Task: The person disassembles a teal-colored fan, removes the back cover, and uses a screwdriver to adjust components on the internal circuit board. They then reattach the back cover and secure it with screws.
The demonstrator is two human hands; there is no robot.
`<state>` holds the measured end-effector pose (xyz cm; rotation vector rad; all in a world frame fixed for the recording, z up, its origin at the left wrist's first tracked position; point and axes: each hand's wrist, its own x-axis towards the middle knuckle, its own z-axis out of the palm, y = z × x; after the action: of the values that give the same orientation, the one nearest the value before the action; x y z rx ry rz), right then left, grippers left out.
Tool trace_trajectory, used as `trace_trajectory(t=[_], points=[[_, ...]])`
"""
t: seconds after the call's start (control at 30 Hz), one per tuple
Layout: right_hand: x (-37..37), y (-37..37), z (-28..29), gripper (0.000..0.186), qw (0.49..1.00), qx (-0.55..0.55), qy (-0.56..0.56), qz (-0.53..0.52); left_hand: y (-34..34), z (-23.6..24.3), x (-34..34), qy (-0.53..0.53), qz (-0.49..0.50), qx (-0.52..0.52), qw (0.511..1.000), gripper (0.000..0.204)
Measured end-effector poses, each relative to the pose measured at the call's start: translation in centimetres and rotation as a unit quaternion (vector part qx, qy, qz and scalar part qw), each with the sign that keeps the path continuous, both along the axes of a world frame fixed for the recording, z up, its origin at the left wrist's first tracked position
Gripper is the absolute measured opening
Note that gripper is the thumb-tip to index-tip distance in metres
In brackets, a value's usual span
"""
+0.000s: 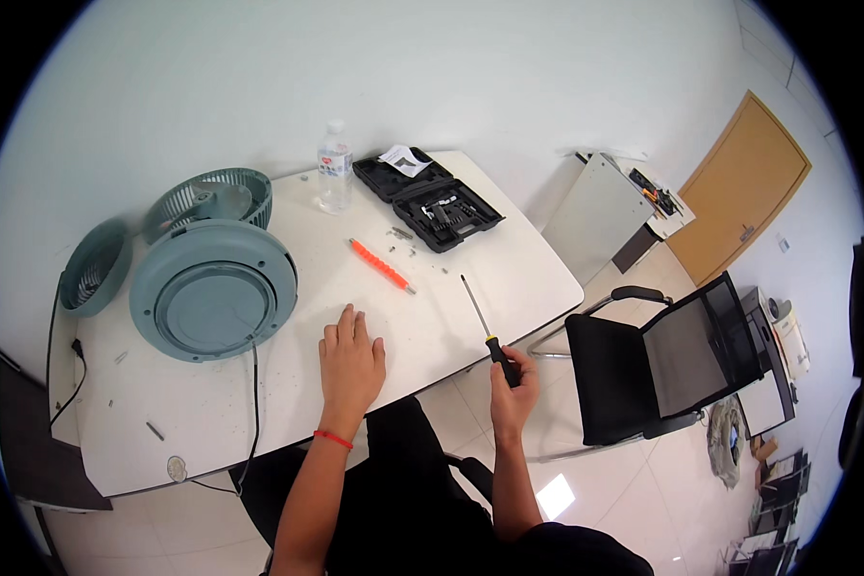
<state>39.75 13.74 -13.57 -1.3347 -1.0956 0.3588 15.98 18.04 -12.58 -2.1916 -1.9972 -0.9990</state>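
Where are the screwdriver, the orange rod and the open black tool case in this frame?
Screwdriver (498,353): head view, upper end of its black handle.
Orange rod (381,266): head view, middle of its length.
Black tool case (376,177): head view, bare inside of its lid.

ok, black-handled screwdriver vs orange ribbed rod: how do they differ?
Position: the black-handled, metal-shafted screwdriver is in the right hand's grip; the bright orange ribbed rod lies on the white table.
Colour: screwdriver has a black handle with a yellow band; rod is mostly orange.
Shape: screwdriver narrows from thick handle to thin shaft; rod's orange length looks evenly thick.
Shared: both long, slender.
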Motion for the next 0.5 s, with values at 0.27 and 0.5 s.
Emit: trace_trajectory(t=[0.27,0.5], points=[[0.1,1.1,0.7,0.024,0.995,-0.035,-0.088,-0.023,0.1,-0.3,-0.4,-0.03,-0.015,0.038,0.999,0.041],[-0.2,1.4,1.2,0.022,0.996,-0.014,-0.088,-0.022,0.1,-0.1,-0.3,-0.068,-0.01,0.005,0.998,0.037]])
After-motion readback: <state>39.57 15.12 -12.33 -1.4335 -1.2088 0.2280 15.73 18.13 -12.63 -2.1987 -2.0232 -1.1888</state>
